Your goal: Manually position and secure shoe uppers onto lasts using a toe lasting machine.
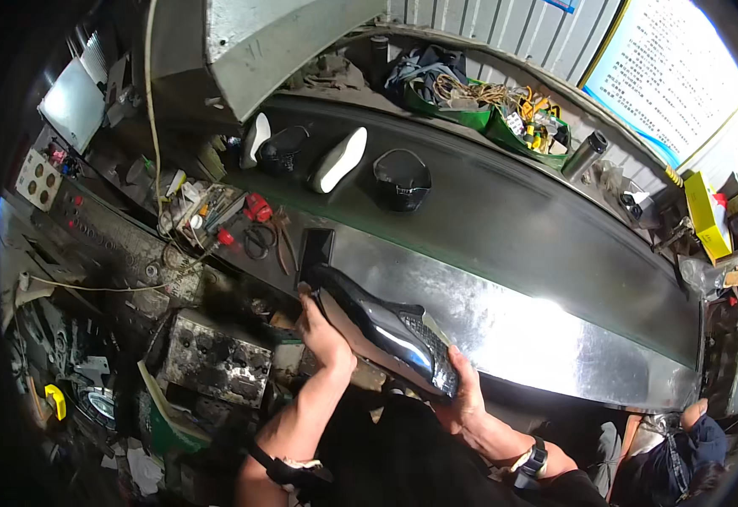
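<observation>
A shiny black shoe upper (377, 325), with a textured patch near one end, is held slantwise in front of me between both hands. My left hand (326, 342) grips its far left end from the side and below. At the other end, by the textured patch, my right hand (463, 393) clasps it with the thumb on top; the fingers beneath are mostly hidden. Beyond the shoe lies a dark flat phone-like slab (316, 247) on the metal ledge (521, 325). On the dark conveyor belt (504, 220) rest two white soles, one being the nearer sole (341, 160), and two black shoe pieces (403, 180).
Pliers (284, 242) and scissors (259, 242) lie beside a tool tray (204, 211). Green baskets (528, 139) of cords and tools and a steel flask (586, 155) line the back. A grey metal hood (288, 51) overhangs the belt. Another person (669, 448) is at lower right.
</observation>
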`<state>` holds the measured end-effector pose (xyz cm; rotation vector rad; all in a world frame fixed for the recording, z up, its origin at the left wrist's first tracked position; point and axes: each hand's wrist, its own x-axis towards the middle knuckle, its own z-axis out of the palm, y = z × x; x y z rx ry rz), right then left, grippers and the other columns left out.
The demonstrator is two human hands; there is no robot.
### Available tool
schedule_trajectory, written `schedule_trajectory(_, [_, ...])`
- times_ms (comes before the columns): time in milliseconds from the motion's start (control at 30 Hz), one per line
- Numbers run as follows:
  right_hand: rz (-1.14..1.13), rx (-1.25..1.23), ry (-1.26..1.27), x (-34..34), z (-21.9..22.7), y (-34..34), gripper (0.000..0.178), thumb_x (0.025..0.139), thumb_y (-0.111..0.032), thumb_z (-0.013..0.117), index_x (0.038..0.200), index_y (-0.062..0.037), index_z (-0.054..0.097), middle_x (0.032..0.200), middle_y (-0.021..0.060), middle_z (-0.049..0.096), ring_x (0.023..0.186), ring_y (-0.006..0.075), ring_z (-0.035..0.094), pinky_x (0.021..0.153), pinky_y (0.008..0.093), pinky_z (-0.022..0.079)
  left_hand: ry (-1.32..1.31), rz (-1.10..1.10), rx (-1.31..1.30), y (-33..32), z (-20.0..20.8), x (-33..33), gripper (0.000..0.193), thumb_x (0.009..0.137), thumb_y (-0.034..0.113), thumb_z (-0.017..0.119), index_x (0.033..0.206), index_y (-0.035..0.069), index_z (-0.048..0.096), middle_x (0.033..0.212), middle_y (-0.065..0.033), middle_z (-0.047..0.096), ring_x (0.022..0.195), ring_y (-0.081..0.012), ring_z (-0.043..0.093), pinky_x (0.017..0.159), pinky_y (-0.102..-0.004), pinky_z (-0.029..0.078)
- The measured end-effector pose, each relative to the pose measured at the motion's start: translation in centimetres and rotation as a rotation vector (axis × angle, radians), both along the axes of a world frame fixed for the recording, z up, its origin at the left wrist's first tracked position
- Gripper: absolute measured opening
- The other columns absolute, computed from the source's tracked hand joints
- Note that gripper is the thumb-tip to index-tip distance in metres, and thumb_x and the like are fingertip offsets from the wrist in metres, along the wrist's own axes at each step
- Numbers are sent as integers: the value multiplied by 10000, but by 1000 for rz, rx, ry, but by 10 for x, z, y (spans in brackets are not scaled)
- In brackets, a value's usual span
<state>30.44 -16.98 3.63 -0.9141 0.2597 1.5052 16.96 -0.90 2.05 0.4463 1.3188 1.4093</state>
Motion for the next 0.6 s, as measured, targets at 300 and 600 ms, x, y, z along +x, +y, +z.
schedule_trajectory(300, [-61, -45, 22, 61, -6, 29, 462, 952, -437, 581, 1246, -80, 591, 1188, 67, 663, 1025, 228, 631, 908, 377, 503, 262, -229, -110, 40, -22, 66, 698, 969, 603, 495, 1172, -57, 601, 1129, -135, 645, 996, -207, 618, 860, -335, 515])
schedule_trajectory(600, [-217, -283, -650, 377, -127, -11, 414, 907, -361, 649, 1209, -84, 590, 1120, 133, 632, 946, 310, 645, 717, 520, 573, 705, -1161, 257, 123, -80, 97, 443, 965, 347, 597, 1210, -21, 614, 995, -124, 712, 890, -225, 701, 794, -352, 547])
